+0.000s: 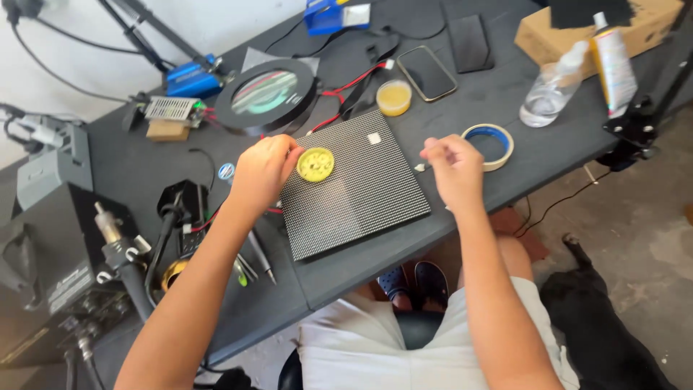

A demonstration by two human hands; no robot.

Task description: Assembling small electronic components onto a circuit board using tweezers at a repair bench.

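So there's one square LED matrix panel (354, 184) lying flat near the front edge of the dark table (144, 162), and one small round yellow tin (315, 165) sits on its upper left corner. The left hand (261, 172) is curled right beside that tin, fingers touching its left edge as far as I can see. The right hand (453, 167) is off past the panel's right edge, fingers pinched together on one tiny pale bit (419, 167), too small to say what it is.

Counting the rest: one roll of blue-and-cream tape (489, 146) just right of the right hand, one small tub of yellow paste (394, 97) behind the panel, two phones lying flat (one face-up phone (426, 73), one dark phone (468, 42) further back), one clear plastic bottle (550, 90), one white tube (613, 68), one cardboard box (577, 32), one round magnifier lamp (266, 96). One pair of tweezers (260, 256) lies by the left forearm. One black dog (606, 318) on the floor at the right.
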